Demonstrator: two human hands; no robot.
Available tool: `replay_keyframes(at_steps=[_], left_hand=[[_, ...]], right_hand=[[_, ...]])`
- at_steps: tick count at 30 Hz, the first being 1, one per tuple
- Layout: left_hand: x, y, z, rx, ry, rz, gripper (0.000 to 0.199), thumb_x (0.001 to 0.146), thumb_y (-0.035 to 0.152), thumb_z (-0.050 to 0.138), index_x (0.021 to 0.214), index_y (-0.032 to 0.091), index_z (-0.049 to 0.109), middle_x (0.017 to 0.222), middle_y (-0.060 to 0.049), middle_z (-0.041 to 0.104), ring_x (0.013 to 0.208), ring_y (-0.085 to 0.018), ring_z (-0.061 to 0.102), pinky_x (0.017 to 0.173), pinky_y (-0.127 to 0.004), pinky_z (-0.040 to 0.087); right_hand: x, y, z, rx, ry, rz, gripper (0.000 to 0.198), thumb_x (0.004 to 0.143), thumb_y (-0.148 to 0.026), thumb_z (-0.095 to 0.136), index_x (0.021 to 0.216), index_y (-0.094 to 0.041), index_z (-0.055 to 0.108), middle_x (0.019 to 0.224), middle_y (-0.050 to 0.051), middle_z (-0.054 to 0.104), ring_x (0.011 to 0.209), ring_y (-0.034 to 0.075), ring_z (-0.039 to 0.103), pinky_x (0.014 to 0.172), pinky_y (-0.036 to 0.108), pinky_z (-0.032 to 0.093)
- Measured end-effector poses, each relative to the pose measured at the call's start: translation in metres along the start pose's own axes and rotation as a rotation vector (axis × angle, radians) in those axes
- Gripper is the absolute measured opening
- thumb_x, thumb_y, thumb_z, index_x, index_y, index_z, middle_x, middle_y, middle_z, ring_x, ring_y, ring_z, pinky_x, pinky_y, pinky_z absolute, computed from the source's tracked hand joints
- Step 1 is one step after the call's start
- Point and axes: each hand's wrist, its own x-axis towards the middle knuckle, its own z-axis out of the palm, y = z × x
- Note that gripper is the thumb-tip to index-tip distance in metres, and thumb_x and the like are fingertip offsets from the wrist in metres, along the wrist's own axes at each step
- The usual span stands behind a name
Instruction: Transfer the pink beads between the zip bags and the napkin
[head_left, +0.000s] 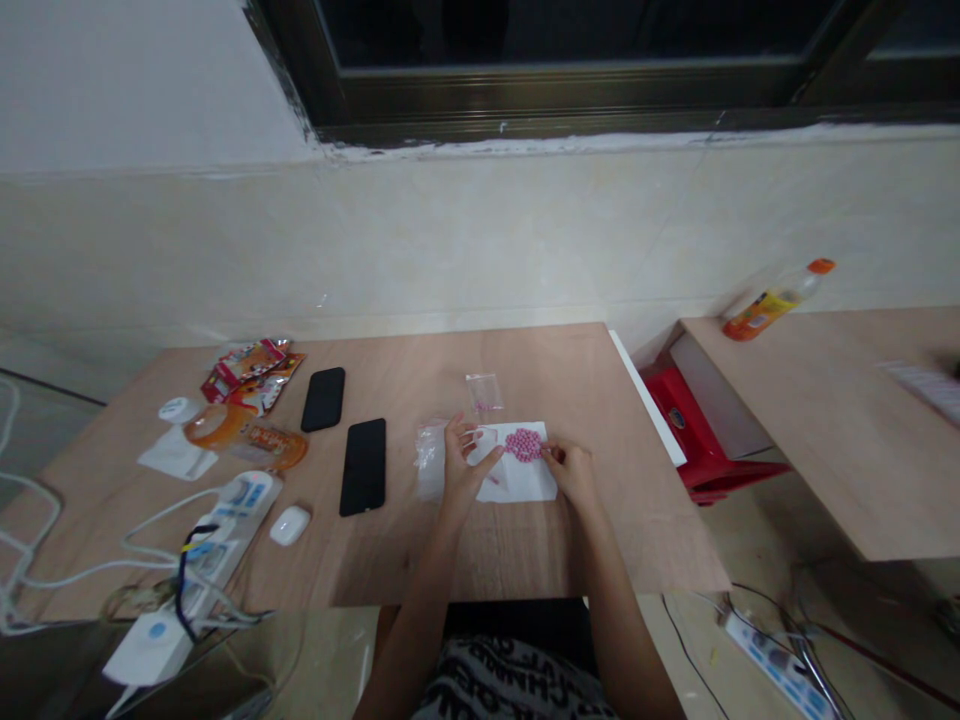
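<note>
Pink beads lie in a round cluster on a white sheet of paper. My left hand is over the paper's left edge, its thumb reaching toward the beads and its fingers curled. A thin, pale, clear strand seems to run by those fingertips, too fine to make out surely. At the right side of the cluster, my right hand has thumb and forefinger pinched together; what lies between them is too small to tell. Behind the paper is a small clear bag with a few pink beads. Another clear plastic bag lies left of my left hand.
Left on the table are two black phones, a white earbud case, an orange-tinted bottle, snack packets and a power strip with cables. An orange drink bottle and red stool are right.
</note>
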Motion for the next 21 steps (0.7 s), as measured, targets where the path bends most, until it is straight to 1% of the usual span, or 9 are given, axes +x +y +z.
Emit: replay_keyframes(at_steps=[4, 7, 9, 12, 16, 21], left_hand=[[-0.001, 0.003, 0.001, 0.009, -0.001, -0.027, 0.082, 0.055, 0.032, 0.083, 0.126, 0.028, 0.042, 0.11, -0.004, 0.053, 0.097, -0.018, 0.06, 0.086, -0.032, 0.048], [-0.001, 0.004, 0.001, 0.018, -0.008, -0.034, 0.082, 0.054, 0.032, 0.083, 0.125, 0.029, 0.042, 0.111, -0.004, 0.053, 0.098, -0.018, 0.059, 0.086, -0.033, 0.048], [-0.002, 0.004, 0.002, 0.031, -0.02, -0.031, 0.081, 0.055, 0.033, 0.083, 0.125, 0.029, 0.043, 0.112, -0.004, 0.053, 0.099, -0.018, 0.059, 0.087, -0.033, 0.047], [-0.002, 0.003, 0.003, 0.045, -0.035, -0.031, 0.081, 0.054, 0.033, 0.083, 0.125, 0.029, 0.044, 0.111, -0.004, 0.054, 0.099, -0.019, 0.059, 0.086, -0.034, 0.047], [-0.002, 0.002, 0.003, 0.054, -0.069, -0.052, 0.084, 0.053, 0.031, 0.085, 0.126, 0.029, 0.043, 0.11, -0.004, 0.055, 0.099, -0.019, 0.059, 0.087, -0.035, 0.047], [-0.003, 0.001, 0.003, 0.052, -0.107, -0.026, 0.084, 0.053, 0.029, 0.085, 0.126, 0.028, 0.043, 0.109, -0.004, 0.056, 0.098, -0.02, 0.06, 0.088, -0.038, 0.047]], right_hand=[[0.0, -0.002, -0.002, 0.001, 0.002, 0.003, 0.027, 0.08, -0.04, 0.056, 0.084, -0.02, 0.074, 0.058, 0.0, 0.061, 0.055, 0.015, 0.055, 0.059, 0.026, 0.035], [0.0, -0.002, -0.003, 0.051, 0.011, 0.014, 0.031, 0.08, -0.044, 0.056, 0.083, -0.019, 0.074, 0.055, -0.001, 0.058, 0.053, 0.015, 0.053, 0.057, 0.026, 0.035], [0.0, -0.002, -0.002, 0.126, 0.021, 0.029, 0.035, 0.079, -0.049, 0.057, 0.082, -0.018, 0.074, 0.053, -0.002, 0.055, 0.051, 0.014, 0.05, 0.055, 0.025, 0.034], [0.002, -0.007, -0.002, 0.298, 0.034, 0.037, 0.043, 0.076, -0.056, 0.059, 0.08, -0.015, 0.072, 0.051, -0.003, 0.05, 0.049, 0.012, 0.045, 0.051, 0.024, 0.033], [0.005, -0.025, -0.003, 0.523, 0.023, 0.038, 0.047, 0.07, -0.06, 0.064, 0.078, -0.014, 0.071, 0.049, -0.005, 0.045, 0.047, 0.01, 0.039, 0.046, 0.023, 0.031], [0.004, -0.058, -0.009, 0.721, -0.018, 0.007, 0.042, 0.069, -0.057, 0.068, 0.077, -0.016, 0.069, 0.052, -0.004, 0.05, 0.048, 0.01, 0.043, 0.049, 0.023, 0.036]])
